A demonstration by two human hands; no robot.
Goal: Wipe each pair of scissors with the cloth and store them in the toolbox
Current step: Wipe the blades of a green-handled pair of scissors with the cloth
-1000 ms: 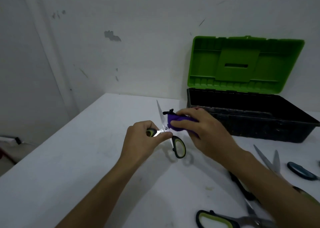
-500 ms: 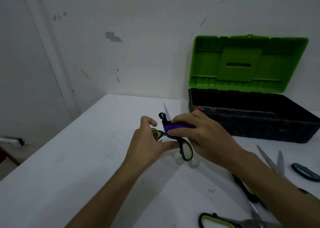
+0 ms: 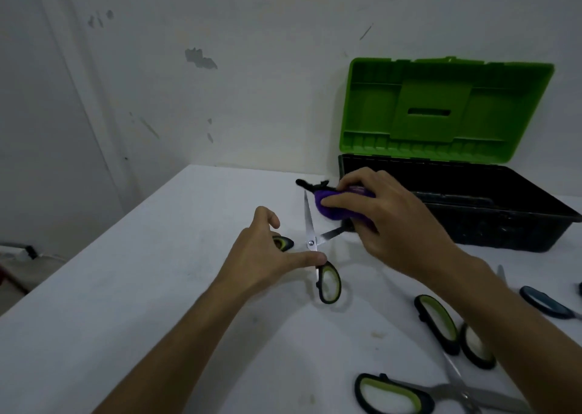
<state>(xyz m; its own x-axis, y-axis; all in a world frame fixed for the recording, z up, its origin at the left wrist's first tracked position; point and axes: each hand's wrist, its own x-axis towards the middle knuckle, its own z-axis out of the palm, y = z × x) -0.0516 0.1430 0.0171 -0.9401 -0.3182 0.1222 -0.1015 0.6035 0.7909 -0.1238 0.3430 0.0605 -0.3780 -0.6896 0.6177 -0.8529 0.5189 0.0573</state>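
Note:
A pair of scissors [image 3: 328, 283] with black-and-green handles is held just above the white table, its blades spread wide apart. My left hand [image 3: 264, 256] holds it by the handles, thumb laid along the nearer loop, fingers curled over the far loop. One blade points away from me. The other points right, and its tip is hidden under a purple cloth [image 3: 333, 207]. My right hand [image 3: 387, 221] pinches this cloth around that blade. The toolbox [image 3: 504, 228] stands right behind, black base open, green lid [image 3: 441, 111] upright against the wall.
More scissors lie on the table [image 3: 126, 303] at the lower right: two green-handled pairs [image 3: 441, 322] [image 3: 393, 393] and a blue-handled pair [image 3: 544, 303]. The table's left edge drops off to the floor. A white wall closes the back.
The scissors' blades have swung wide apart. My right hand has slid the cloth from the pivot out along the right-hand blade, toward the toolbox. My left hand still holds the handles.

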